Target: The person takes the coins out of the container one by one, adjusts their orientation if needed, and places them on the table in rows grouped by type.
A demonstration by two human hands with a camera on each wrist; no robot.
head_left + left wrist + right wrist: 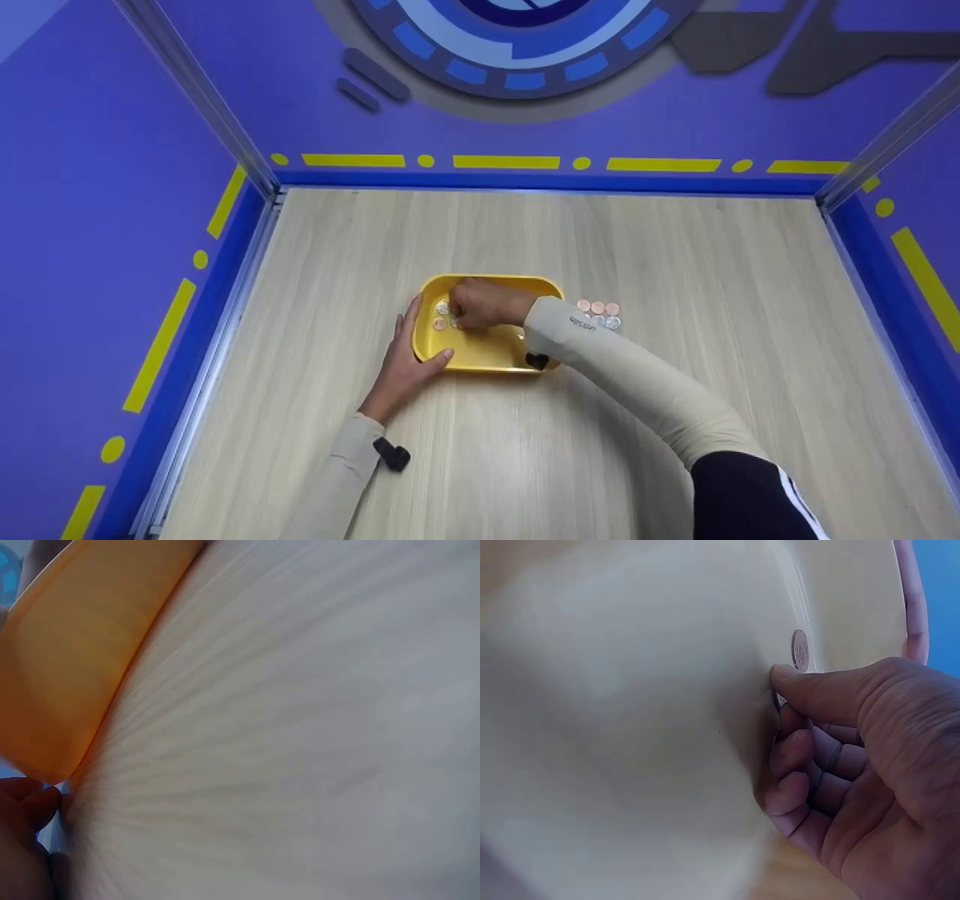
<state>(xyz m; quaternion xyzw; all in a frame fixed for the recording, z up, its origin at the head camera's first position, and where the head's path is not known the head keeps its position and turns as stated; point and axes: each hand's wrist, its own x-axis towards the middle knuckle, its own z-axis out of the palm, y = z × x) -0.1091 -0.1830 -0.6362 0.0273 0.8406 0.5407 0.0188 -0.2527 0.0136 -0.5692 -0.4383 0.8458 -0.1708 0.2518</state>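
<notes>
A yellow rectangular tray (pixel 480 349) stands on the table. My left hand (pixel 405 371) holds its left end, thumb over the near rim and fingers along the outside. Inside the tray, my right hand (pixel 480 304) reaches to the left part. In the right wrist view, its thumb and forefinger pinch a coin (pixel 777 699), mostly hidden by the fingers, low over the tray floor. A copper coin (pixel 800 650) lies just beyond the fingertips. In the head view, a silver coin (pixel 442 307) and that copper coin (pixel 439 324) lie left of my right hand.
Right of the tray, copper coins (pixel 598 307) form a row on the wooden table (pixel 337 247), with silver coins (pixel 613 322) in a row nearer me. My right forearm partly covers the silver row. Purple panels (pixel 247 97) enclose the table's back and sides.
</notes>
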